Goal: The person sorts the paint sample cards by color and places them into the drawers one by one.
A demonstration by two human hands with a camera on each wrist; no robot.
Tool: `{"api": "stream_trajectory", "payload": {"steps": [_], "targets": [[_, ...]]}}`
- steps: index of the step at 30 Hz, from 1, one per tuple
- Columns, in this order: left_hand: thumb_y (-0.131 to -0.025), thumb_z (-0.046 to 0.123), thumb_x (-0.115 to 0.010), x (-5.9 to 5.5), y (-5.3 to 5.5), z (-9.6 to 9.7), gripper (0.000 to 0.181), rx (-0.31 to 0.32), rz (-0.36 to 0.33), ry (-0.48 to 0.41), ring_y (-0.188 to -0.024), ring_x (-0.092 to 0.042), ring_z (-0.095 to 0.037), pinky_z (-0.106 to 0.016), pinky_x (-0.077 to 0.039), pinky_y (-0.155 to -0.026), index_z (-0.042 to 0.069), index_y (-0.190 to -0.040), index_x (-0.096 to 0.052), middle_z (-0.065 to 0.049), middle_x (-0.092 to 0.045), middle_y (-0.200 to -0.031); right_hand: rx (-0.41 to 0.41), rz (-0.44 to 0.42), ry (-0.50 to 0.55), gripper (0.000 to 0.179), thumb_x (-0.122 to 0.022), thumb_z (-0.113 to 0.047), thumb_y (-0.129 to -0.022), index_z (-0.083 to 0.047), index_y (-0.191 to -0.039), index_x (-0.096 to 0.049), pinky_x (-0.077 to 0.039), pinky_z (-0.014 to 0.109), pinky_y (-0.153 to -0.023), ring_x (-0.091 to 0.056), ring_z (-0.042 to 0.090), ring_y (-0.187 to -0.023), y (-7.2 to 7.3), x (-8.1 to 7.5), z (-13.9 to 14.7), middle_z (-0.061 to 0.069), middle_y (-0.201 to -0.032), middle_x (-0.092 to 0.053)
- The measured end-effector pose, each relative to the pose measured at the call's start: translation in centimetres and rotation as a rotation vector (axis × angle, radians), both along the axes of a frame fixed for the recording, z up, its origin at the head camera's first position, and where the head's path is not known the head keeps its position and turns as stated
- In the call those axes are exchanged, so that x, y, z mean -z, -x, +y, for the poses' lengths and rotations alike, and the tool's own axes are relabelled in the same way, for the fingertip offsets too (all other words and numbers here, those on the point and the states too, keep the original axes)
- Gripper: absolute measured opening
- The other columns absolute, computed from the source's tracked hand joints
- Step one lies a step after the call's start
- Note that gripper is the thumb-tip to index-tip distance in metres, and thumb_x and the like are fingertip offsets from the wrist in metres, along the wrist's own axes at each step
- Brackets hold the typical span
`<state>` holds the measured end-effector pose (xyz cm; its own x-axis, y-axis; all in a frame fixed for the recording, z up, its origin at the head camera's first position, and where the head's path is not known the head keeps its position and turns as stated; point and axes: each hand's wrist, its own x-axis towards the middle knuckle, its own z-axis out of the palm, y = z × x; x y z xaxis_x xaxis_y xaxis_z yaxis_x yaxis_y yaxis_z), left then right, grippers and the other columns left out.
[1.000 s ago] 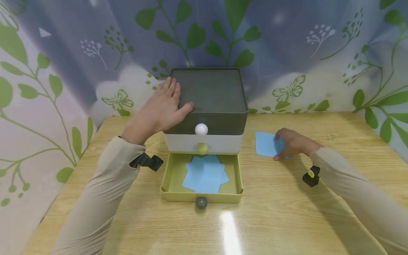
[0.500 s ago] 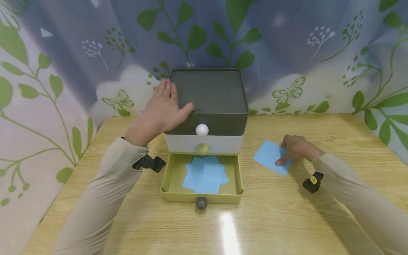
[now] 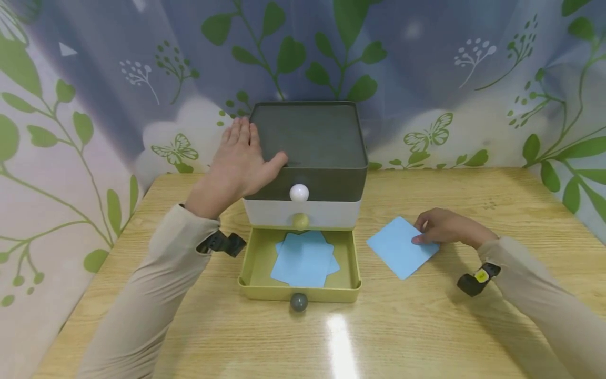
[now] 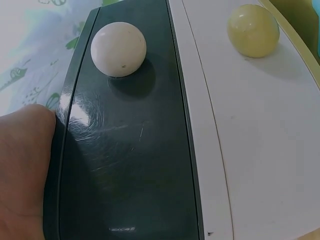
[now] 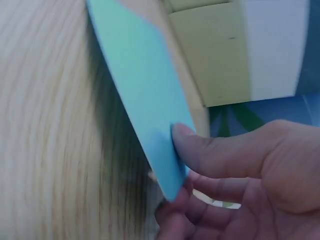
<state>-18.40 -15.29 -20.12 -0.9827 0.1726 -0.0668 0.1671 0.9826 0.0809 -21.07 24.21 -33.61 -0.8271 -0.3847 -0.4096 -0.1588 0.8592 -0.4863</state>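
A three-tier drawer box (image 3: pixel 307 134) stands at the table's back, dark grey on top, white in the middle, yellow-green at the bottom. Its bottom drawer (image 3: pixel 255 263) is pulled out and holds several overlapping light blue square sheets (image 3: pixel 303 260). My left hand (image 3: pixel 239 163) rests on the top's left edge, fingers straight. To the right of the box, my right hand (image 3: pixel 450 227) pinches a blue square sheet (image 3: pixel 397 247) by one corner, thumb on its upper face. In the right wrist view the sheet (image 5: pixel 140 75) is tilted and lifted off the wood.
The box's front bears a white knob (image 3: pixel 299 192), a yellow knob (image 3: pixel 300 221) and a grey knob (image 3: pixel 299 302) on the open drawer. A leaf-patterned curtain (image 3: pixel 426 63) hangs behind the wooden table (image 3: pixel 416 326).
The blue sheet has come up off the table in my right hand, turned cornerwise and shifted slightly toward me. The left hand stays on the box, nearly still.
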Motion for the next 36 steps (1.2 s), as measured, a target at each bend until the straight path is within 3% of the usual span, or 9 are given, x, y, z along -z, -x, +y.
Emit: {"api": "stream_trajectory", "payload": {"steps": [3,7,14,22,25,28,30,34,36], "targets": [[-0.099,0.058,-0.017,-0.1,0.0,0.0,0.088,0.005,-0.007,0.012,-0.144,0.014,-0.04,-0.047,0.005,-0.118,-0.011,-0.148,0.005,-0.029,0.012,-0.155,0.029,-0.135,0.177,0.023,-0.064,-0.017,-0.093,0.004,-0.101,-0.058,-0.045,0.027,-0.061,-0.049,0.015,-0.07,-0.3,0.2,0.9,0.003,-0.079,-0.053],[-0.099,0.058,-0.017,-0.2,0.0,0.0,0.087,0.009,-0.017,0.021,-0.144,0.015,-0.04,-0.047,0.005,-0.118,-0.011,-0.149,0.005,-0.029,0.013,-0.155,0.095,-0.28,0.357,0.023,-0.059,-0.013,-0.096,0.006,-0.106,-0.052,-0.052,0.028,-0.067,-0.054,0.013,-0.074,-1.2,0.2,2.2,0.003,-0.084,-0.052],[-0.099,0.059,-0.017,-0.2,-0.2,0.0,0.088,0.005,-0.026,-0.001,-0.143,0.017,-0.039,-0.047,0.006,-0.118,-0.01,-0.149,0.005,-0.028,0.013,-0.155,0.094,-0.349,0.556,0.027,-0.051,-0.017,-0.101,0.005,-0.114,-0.046,-0.053,0.032,-0.068,-0.055,0.012,-0.071,-3.4,-0.3,3.9,0.003,-0.084,-0.053],[-0.099,0.058,-0.018,-0.3,-0.3,0.1,0.089,-0.006,-0.018,-0.029,-0.143,0.017,-0.04,-0.048,0.004,-0.118,-0.012,-0.148,0.004,-0.029,0.012,-0.155,-0.005,-0.486,0.941,0.016,-0.041,-0.002,-0.103,-0.007,-0.113,-0.052,-0.056,0.028,-0.072,-0.057,0.008,-0.073,-6.6,-0.5,2.4,-0.005,-0.083,-0.052],[-0.098,0.059,-0.018,-0.2,-0.3,0.3,0.089,-0.011,-0.022,-0.033,-0.143,0.017,-0.04,-0.048,0.004,-0.118,-0.012,-0.148,0.004,-0.029,0.012,-0.155,0.045,-0.485,0.93,0.031,-0.044,-0.006,-0.103,0.002,-0.133,-0.04,-0.056,0.029,-0.075,-0.056,0.005,-0.076,-7.8,-0.7,0.9,0.004,-0.094,-0.053],[-0.098,0.06,-0.018,-0.1,-0.3,0.4,0.09,-0.012,-0.026,-0.037,-0.143,0.017,-0.04,-0.048,0.004,-0.118,-0.011,-0.148,0.004,-0.029,0.013,-0.155,0.078,-0.455,0.893,0.06,-0.046,-0.011,-0.103,0.012,-0.148,-0.012,-0.056,0.033,-0.078,-0.058,0.004,-0.084,-8.5,-1.1,-0.3,0.02,-0.121,-0.048],[-0.098,0.059,-0.019,-0.1,-0.3,0.5,0.09,-0.01,-0.021,-0.035,-0.143,0.017,-0.04,-0.048,0.003,-0.118,-0.012,-0.148,0.003,-0.03,0.012,-0.155,0.089,-0.425,0.869,0.075,-0.046,-0.013,-0.103,0.012,-0.148,0.008,-0.056,0.034,-0.079,-0.058,0.004,-0.09,-8.8,-1.5,-0.8,0.023,-0.123,-0.044],[-0.098,0.059,-0.019,0.1,-0.2,0.4,0.09,-0.007,-0.012,-0.035,-0.143,0.016,-0.04,-0.048,0.003,-0.118,-0.012,-0.148,0.002,-0.03,0.01,-0.155,0.109,-0.381,0.857,0.073,-0.047,-0.013,-0.103,0.013,-0.149,0.002,-0.057,0.032,-0.077,-0.051,0.005,-0.079,-9.0,-2.1,-1.3,-0.001,-0.087,-0.044],[-0.098,0.059,-0.02,0.1,-0.2,0.4,0.09,-0.009,-0.008,-0.035,-0.143,0.016,-0.04,-0.048,0.002,-0.118,-0.012,-0.148,0.002,-0.03,0.01,-0.155,0.082,-0.378,0.877,0.065,-0.047,-0.012,-0.103,0.013,-0.149,-0.008,-0.057,0.032,-0.076,-0.052,0.006,-0.079,-9.1,-2.3,-1.6,-0.002,-0.086,-0.048]]}}
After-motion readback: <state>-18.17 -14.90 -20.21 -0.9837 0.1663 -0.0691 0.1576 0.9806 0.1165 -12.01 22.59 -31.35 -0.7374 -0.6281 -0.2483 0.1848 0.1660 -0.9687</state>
